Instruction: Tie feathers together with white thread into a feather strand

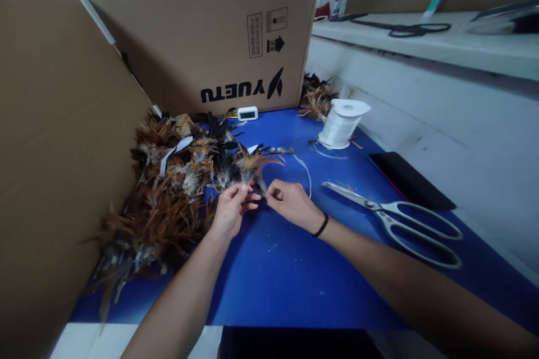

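Note:
Between the thumb and fingers of my left hand (236,205) is the base of a small bunch of brown and black feathers (251,162), tips fanning upward. My right hand (292,202), with a black band at the wrist, is closed in a pinch just to the right. A greyish feather (261,186) runs down to its fingertips. To the left lies a large heap of brown, black and grey feathers (168,202), with a white strip (174,152) on top. A thin white cord (305,171) curls on the blue table behind my right hand.
Large metal scissors (391,213) lie right of my right hand, beside a dark phone (410,179). A white spool (342,123) and a small white digital display (247,114) stand farther back. Cardboard (189,28) walls the left and back. Black scissors (406,28) rest on a ledge.

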Demonstrator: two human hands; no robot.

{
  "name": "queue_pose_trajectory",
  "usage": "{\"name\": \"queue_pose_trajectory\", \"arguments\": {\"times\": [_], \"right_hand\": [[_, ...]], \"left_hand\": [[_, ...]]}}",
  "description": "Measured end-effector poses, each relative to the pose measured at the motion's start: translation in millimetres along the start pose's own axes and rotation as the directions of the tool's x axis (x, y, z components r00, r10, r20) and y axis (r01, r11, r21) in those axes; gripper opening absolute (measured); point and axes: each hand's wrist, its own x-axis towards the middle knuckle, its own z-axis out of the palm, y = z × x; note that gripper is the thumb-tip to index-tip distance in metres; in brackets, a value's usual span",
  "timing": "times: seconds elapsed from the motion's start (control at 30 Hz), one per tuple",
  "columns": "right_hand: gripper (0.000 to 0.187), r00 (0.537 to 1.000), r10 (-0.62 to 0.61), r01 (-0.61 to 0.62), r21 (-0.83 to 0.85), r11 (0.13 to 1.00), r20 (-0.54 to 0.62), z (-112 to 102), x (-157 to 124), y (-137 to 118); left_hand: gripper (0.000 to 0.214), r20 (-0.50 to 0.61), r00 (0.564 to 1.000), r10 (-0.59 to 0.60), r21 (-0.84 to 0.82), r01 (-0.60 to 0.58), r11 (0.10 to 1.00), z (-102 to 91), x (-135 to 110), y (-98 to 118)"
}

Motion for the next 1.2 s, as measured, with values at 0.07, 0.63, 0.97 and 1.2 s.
{"name": "queue_pose_trajectory", "arguments": {"times": [0.07,0.63,0.97,1.2], "right_hand": [[0.008,0.999,-0.043,0.042,-0.047,0.998,-0.01,2.2,-1.6,-1.3],[0.012,0.999,-0.052,0.052,-0.002,0.999,-0.004,7.0,-3.8,-5.5],[0.01,0.973,-0.215,0.214,0.023,0.977,0.088,14.2,-1.7,3.2],[0.011,0.993,-0.116,0.116,0.245,0.963,-0.015,7.6,1.0,-6.1]], "left_hand": [[0.029,-0.015,1.0,-0.011,0.008,0.011,1.0,-0.2,0.8,-1.1],[0.025,-0.047,0.998,0.032,-0.015,-0.033,0.999,-2.1,4.2,1.9],[0.02,-0.02,0.999,0.042,-0.231,-0.046,0.972,-4.0,4.0,9.6],[0.017,-0.027,0.998,0.054,-0.255,-0.059,0.965,-6.3,5.1,11.3]]}}
